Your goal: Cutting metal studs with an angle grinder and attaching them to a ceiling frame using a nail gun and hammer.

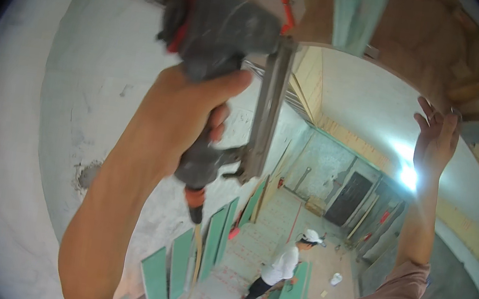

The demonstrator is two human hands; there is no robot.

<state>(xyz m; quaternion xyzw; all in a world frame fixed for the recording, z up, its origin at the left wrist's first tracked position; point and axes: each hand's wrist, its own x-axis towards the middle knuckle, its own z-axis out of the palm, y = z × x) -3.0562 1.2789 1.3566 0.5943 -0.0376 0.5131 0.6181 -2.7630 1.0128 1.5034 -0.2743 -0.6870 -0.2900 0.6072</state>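
Overhead, a grey nail gun (pixel 221 56) with a red band and a long metal magazine is pointing up toward the ceiling panel (pixel 368 94). An orange fitting is hanging below its handle. Pale plaster walls (pixel 96 88) are curving around the room, green boards (pixel 189 258) are leaning along them, and a person in a white shirt (pixel 281 270) is working on the floor far below. The left hand (pixel 185 121) is wrapping closed around the gun's handle. The right hand (pixel 435 136) is pressing open and flat against the ceiling panel, well apart from the gun.
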